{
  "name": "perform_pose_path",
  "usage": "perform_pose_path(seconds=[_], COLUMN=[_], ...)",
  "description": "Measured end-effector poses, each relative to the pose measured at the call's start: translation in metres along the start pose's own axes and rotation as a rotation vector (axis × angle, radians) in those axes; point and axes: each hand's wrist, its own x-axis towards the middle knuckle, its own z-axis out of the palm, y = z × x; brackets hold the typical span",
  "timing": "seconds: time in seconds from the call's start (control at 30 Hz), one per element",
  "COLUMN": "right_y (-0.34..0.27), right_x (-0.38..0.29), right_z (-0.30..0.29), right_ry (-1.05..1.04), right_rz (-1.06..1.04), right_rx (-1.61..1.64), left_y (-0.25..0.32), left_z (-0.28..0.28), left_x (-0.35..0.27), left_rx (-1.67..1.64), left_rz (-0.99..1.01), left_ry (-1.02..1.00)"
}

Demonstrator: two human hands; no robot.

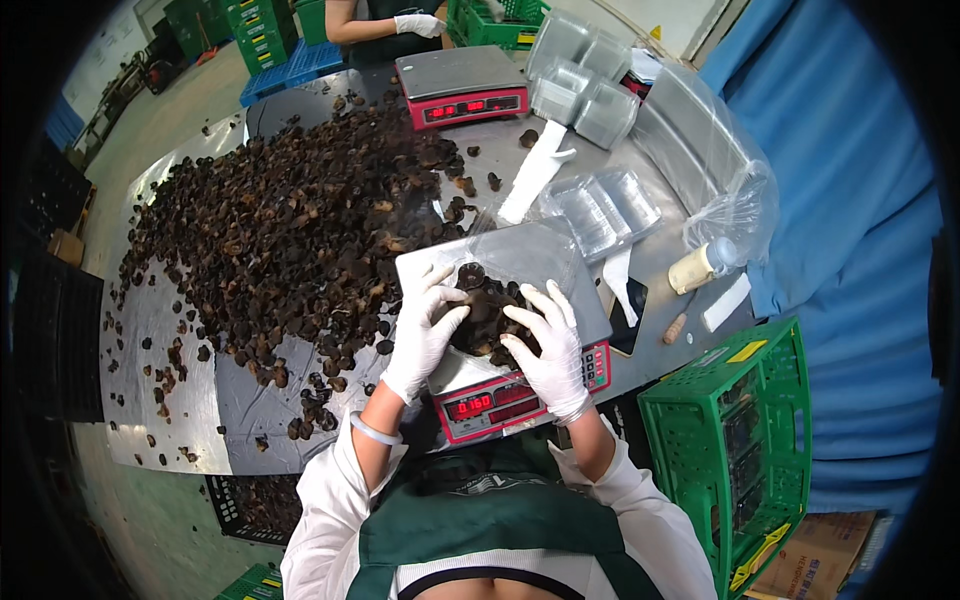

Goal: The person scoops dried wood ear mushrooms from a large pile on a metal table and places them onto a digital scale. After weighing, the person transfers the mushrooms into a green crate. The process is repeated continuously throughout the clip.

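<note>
A heap of dark mushrooms, seemingly wood ear (487, 315), lies in a clear plastic box on the platform of a red electronic scale (491, 409) with a lit display. The box's transparent lid (525, 244) appears raised at the far side. From the left, my left hand (426, 330), in a white glove, rests its thumb and fingers against the heap's edge. Opposite it, my right hand (551, 349), also gloved, touches the heap with spread fingertips. The mushrooms and my fingers hide most of the box's walls.
A large mushroom pile (292, 240) spreads over the metal table (154, 300) at left. Beyond stand a second scale (461, 75) and stacked clear boxes (581, 82). At right are a bottle (694, 270), a phone (628, 319) and a green crate (720, 450). A gloved co-worker's hand (420, 25) shows across the table.
</note>
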Motion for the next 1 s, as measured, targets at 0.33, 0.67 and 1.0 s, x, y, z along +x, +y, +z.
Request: perform_pose_path(seconds=[0.33, 0.67, 1.0], right_y=[-0.011, 0.016, -0.023], right_x=[-0.002, -0.022, -0.003], right_z=[0.008, -0.029, 0.001], right_ry=[-0.139, 0.134, 0.033], right_rz=[-0.166, 0.077, -0.078], right_rx=[-0.179, -0.128, -0.144], left_y=[-0.014, -0.069, -0.103], left_z=[-0.005, -0.135, -0.166], left_x=[-0.033, -0.184, -0.204], left_rx=[0.180, 0.530, 0.719], left_rz=[0.120, -0.310, -0.314], left_ry=[0.013, 0.526, 0.431])
